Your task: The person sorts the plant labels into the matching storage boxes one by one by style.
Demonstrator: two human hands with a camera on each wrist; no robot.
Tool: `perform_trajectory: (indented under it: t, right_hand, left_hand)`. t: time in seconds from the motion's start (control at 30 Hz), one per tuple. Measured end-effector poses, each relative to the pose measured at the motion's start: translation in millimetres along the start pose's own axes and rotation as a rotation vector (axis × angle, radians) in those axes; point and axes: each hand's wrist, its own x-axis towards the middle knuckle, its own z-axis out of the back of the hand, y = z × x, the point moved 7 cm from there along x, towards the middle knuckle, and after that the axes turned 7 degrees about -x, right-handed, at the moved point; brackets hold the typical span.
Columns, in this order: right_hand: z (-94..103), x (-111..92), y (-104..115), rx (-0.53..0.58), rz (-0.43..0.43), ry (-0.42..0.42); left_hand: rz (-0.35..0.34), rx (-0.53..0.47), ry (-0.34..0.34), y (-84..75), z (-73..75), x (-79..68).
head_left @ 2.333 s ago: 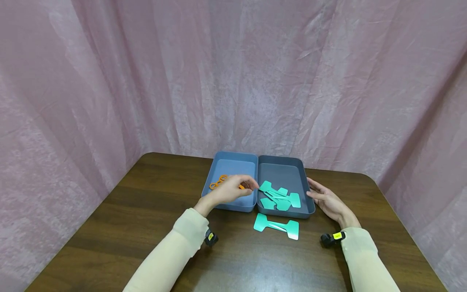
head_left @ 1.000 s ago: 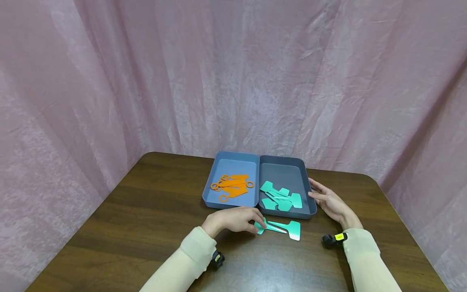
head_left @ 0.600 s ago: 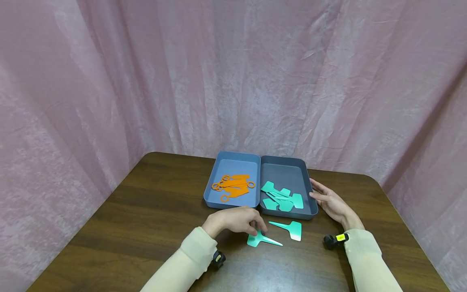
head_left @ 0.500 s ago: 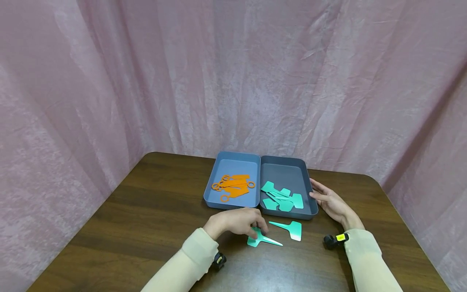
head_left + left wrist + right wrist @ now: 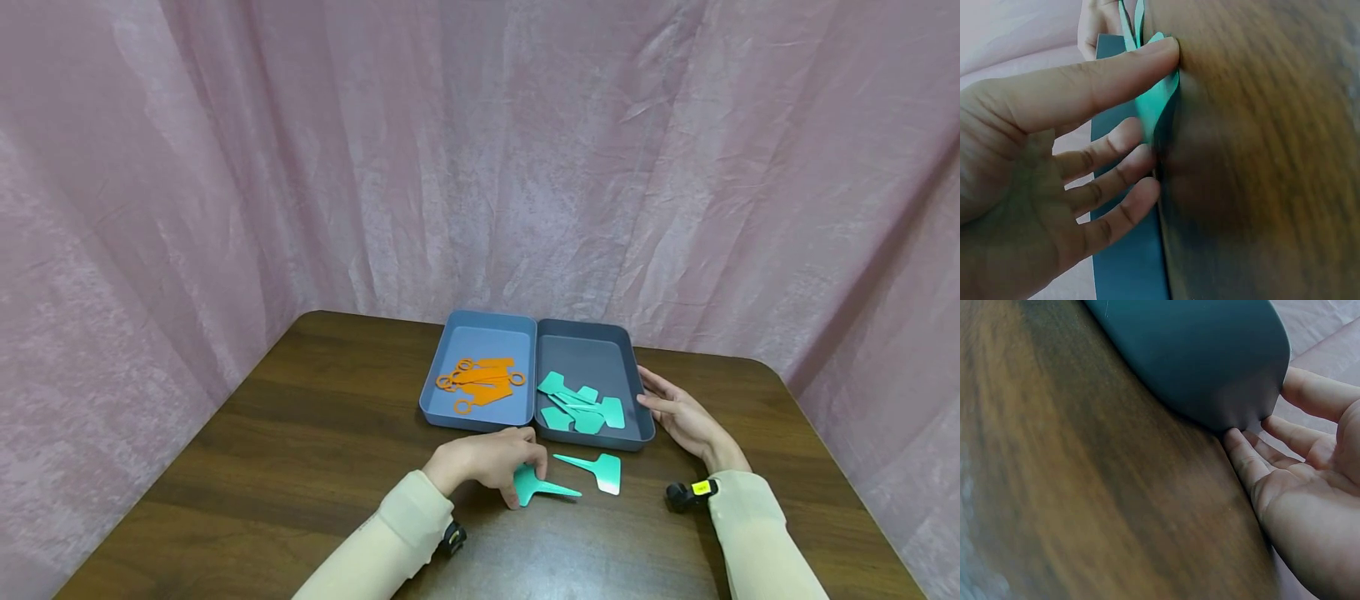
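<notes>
With its thumb and fingers my left hand pinches a green T-shaped plant label by its wide head, low over the table in front of the trays. In the left wrist view that plant label looks bowed between thumb and fingertips. A second green plant label lies flat just to the right. My right hand touches the outer right side of the dark grey tray with fairly straight fingers; the right wrist view shows fingertips against the tray wall. Several green plant labels lie inside this tray.
Left of the dark tray, side against side, stands a blue-grey tray holding several orange flat tags with ring ends. Both are on a brown wooden table. A pink curtain hangs behind.
My left hand has come from above the blue-grey tray to the table labels. It drew one green label toward the near left, away from the other, and now pinches it. My right hand stays put.
</notes>
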Motion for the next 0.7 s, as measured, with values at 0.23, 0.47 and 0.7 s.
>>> perform_trajectory:
  t: [0.23, 0.47, 0.7]
  right_hand:
    - [-0.4, -0.1, -0.8, 0.002, -0.004, -0.002]
    - [-0.7, 0.3, -1.2, -0.005, -0.003, 0.001]
    - [-1.3, -0.1, -0.3, 0.001, 0.005, -0.001]
  left_hand:
    - [-0.043, -0.072, -0.015, 1.9, 1.4, 2.6]
    - [-0.120, -0.288, -0.079, 7.9, 10.7, 6.7]
    - [-0.169, -0.414, -0.199, 10.8, 27.0, 6.9]
